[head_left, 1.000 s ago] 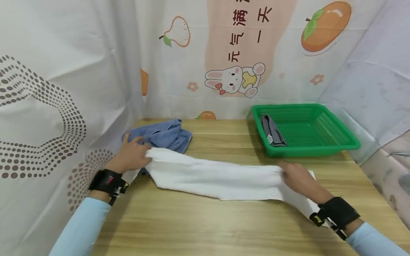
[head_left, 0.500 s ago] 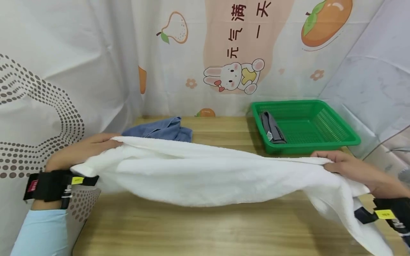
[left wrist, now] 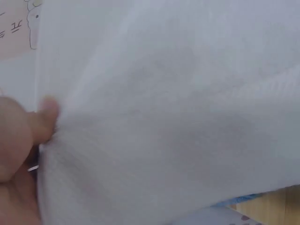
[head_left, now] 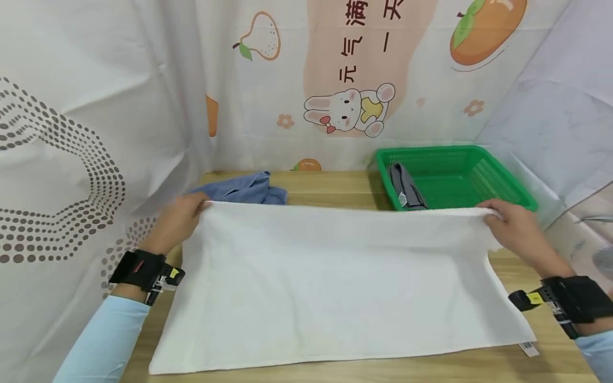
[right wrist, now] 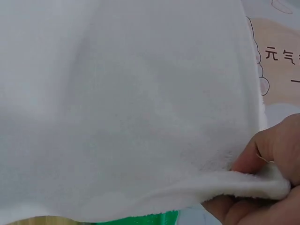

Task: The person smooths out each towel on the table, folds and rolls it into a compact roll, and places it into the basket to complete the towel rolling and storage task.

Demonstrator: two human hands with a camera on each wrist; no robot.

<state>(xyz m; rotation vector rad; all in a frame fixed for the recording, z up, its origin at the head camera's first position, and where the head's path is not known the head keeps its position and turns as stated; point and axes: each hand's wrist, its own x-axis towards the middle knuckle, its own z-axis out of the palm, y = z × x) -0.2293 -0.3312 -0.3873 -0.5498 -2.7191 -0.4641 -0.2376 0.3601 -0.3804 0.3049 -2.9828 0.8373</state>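
A white towel (head_left: 335, 282) is stretched wide between both hands, its far edge raised and its near edge hanging toward the wooden table. My left hand (head_left: 179, 221) pinches the far left corner; in the left wrist view the thumb and fingers of that hand (left wrist: 21, 150) squeeze the cloth into creases. At the far right corner my right hand (head_left: 519, 231) grips a fold, and the right wrist view shows the hand (right wrist: 272, 173) with thumb above and fingers below the towel (right wrist: 140, 117). A small label (head_left: 529, 349) sticks out from the near right corner.
A crumpled blue cloth (head_left: 249, 189) lies at the back left, partly hidden behind the towel. Back right stands a green basket (head_left: 503, 178) holding a folded grey cloth (head_left: 406, 186). Curtains (head_left: 297, 149) enclose the wooden table (head_left: 330, 186) at the back and sides.
The bunched towel has been lifted, spread wide and opened out into a flat sheet. Both hands moved apart, and the left hand has since come back in toward the middle.
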